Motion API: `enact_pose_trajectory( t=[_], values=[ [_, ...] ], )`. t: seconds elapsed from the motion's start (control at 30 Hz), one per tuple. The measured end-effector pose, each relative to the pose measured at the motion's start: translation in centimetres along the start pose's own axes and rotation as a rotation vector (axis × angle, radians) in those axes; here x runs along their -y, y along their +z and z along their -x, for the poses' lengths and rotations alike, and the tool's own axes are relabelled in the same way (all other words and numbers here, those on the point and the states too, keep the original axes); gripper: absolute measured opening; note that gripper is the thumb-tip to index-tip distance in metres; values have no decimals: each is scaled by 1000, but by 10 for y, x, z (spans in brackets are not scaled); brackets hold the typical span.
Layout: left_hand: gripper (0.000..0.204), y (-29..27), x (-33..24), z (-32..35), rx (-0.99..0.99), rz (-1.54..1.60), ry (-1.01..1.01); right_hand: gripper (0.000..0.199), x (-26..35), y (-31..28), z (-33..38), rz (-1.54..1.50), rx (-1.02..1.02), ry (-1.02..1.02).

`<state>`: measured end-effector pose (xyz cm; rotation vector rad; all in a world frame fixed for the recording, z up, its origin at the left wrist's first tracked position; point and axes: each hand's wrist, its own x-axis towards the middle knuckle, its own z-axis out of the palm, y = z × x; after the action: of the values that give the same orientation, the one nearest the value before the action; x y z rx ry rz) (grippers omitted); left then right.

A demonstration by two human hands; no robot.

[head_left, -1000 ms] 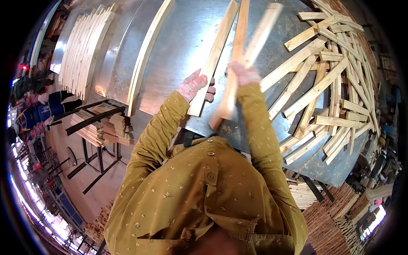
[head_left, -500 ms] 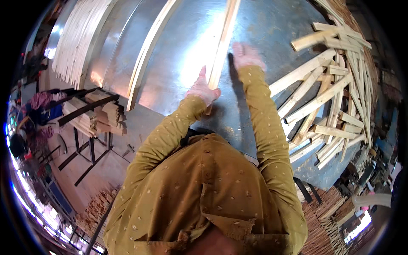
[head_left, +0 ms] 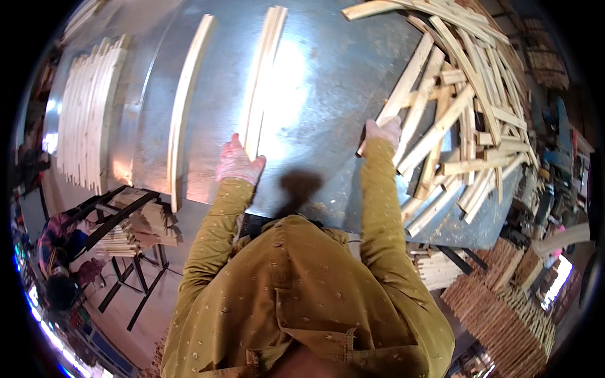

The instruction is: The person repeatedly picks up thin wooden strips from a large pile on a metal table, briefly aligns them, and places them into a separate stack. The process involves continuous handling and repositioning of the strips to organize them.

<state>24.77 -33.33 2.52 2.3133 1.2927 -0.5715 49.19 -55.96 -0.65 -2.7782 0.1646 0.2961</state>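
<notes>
My left hand is closed around the near end of a pale wooden strip, thumb on its right side and fingers on its left. A line along the strip suggests two laid side by side, but I cannot tell for certain. At the left edge of a loose pile, my right hand grips the near end of another wooden strip; its fingers are partly hidden. A single strip lies apart to the left on the metal tabletop.
A row of strips lies side by side at far left. Many loose strips cross one another on the right. Black metal stands hold timber below left. Stacked wood stands on the floor at lower right; a person is at left.
My right hand has gone from beside the middle strip rightward to the pile and taken hold of a strip there. My left hand stays at the middle strip's near end. The whole view has shifted.
</notes>
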Motion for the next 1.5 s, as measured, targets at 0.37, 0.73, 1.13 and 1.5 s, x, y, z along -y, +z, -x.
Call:
enact_pose_trajectory(
  t=[0.37, 0.73, 1.13, 1.5],
  values=[
    [86, -15, 30, 12, 6, 150, 6, 51, 43, 55, 129, -1300, 1059, 214],
    [95, -17, 63, 16, -495, 311, 325, 31, 63, 55, 169, -380, 329, -765],
    [44, -183, 43, 32, 74, 80, 384, 58, 109, -145, 15, 33, -488, -1177],
    [89, -48, 131, -84, -455, 150, -49, 55, -119, -168, -171, 417, -18, 236]
  ],
)
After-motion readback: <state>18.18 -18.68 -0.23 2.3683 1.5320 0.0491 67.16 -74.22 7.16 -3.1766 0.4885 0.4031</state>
